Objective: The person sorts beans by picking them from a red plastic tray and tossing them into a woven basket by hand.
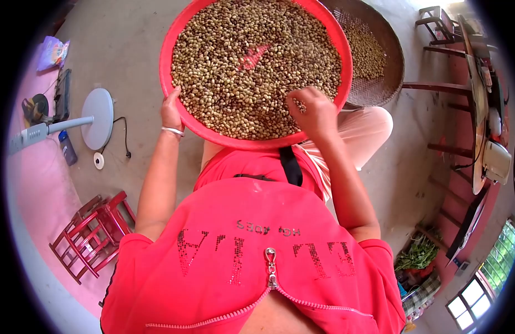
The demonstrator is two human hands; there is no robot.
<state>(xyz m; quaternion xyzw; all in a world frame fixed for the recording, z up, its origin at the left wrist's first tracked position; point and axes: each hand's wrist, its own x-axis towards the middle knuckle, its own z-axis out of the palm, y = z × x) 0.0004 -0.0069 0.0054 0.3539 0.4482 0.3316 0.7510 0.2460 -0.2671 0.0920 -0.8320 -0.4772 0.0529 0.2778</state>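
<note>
A round red plastic tray rests over my lap, heaped with small tan and brown bean-like seeds. Near the centre a bare patch shows the tray's red bottom. My left hand, with a pale bracelet at the wrist, grips the tray's lower left rim, thumb on top and fingers hidden underneath. Over the lower right part of the seeds, my right hand is curled closed, and a few seeds show between its fingers and palm.
A woven basket with more seeds stands on the floor behind the tray at right. To the left are a pedestal fan and a red wooden stool. A wooden table lines the right wall, near leafy greens.
</note>
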